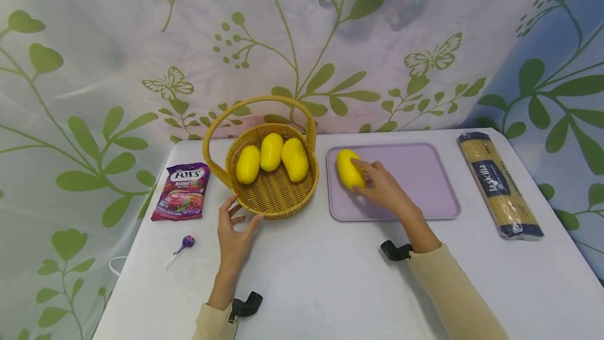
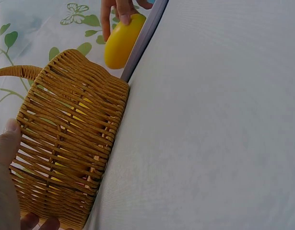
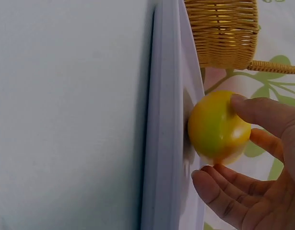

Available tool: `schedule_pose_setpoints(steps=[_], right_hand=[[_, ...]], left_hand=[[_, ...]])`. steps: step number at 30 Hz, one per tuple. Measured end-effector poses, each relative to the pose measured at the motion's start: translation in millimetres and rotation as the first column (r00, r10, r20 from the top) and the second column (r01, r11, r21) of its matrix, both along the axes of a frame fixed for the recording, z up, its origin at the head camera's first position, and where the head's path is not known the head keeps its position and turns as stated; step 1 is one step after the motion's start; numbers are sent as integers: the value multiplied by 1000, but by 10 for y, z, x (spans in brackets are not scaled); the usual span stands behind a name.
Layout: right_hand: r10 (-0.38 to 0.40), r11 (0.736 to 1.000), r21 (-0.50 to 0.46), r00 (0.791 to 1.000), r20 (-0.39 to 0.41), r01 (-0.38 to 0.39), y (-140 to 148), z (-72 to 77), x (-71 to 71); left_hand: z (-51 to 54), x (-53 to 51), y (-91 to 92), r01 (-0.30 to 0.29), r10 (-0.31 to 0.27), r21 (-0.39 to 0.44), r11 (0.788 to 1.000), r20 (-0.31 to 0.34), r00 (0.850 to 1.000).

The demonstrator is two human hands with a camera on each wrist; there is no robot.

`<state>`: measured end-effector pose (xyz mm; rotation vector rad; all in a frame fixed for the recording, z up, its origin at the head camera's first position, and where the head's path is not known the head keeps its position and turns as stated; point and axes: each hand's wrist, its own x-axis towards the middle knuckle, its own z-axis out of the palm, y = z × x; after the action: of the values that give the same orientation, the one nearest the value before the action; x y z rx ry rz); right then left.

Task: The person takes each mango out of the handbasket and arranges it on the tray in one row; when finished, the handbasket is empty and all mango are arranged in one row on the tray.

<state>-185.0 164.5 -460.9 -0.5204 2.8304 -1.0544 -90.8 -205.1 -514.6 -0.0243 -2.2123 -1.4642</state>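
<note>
On the left, a round wicker basket (image 1: 271,203) with a tall handle holds several yellow mangoes (image 1: 294,159). My left hand (image 1: 234,235) rests against the basket's outer front-left side, thumb and fingers spread along the weave; the left wrist view shows the thumb on the wicker (image 2: 65,139). My right hand (image 1: 384,188) pinches a yellow mango (image 1: 350,169) over the left part of a lilac tray (image 1: 415,182). In the right wrist view the thumb lies on this mango (image 3: 217,127), and some lower fingers curl below it. Whether it touches the tray is unclear.
Left of the basket lie a purple candy bag (image 1: 181,193) and a wrapped lollipop (image 1: 187,241). A pack of spaghetti (image 1: 500,185) lies at the right of the white table (image 1: 330,282). Behind the table hangs a leaf-patterned curtain (image 1: 354,56).
</note>
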Motion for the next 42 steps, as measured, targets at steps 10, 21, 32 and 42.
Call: schedule_pose_setpoints(steps=[10,21,32,42], right_hand=[[16,1000,11,1000,16,-17,-59,20,39],[14,998,68,1000,21,-15,-65,62,52],[-8,996,86,999,-53,13,-97,192,106],[47,999,-5,961,-272,-51,-418,644,270]], left_hand=[[29,7,26,-6,6,-10,1000,-20,1000],[354,121,145,4,-5,-36,999,-39,999],[85,31,44,-11,9,-47,999,-47,999],[-25,-3,-5,-1,1,-13,1000,-12,1000]])
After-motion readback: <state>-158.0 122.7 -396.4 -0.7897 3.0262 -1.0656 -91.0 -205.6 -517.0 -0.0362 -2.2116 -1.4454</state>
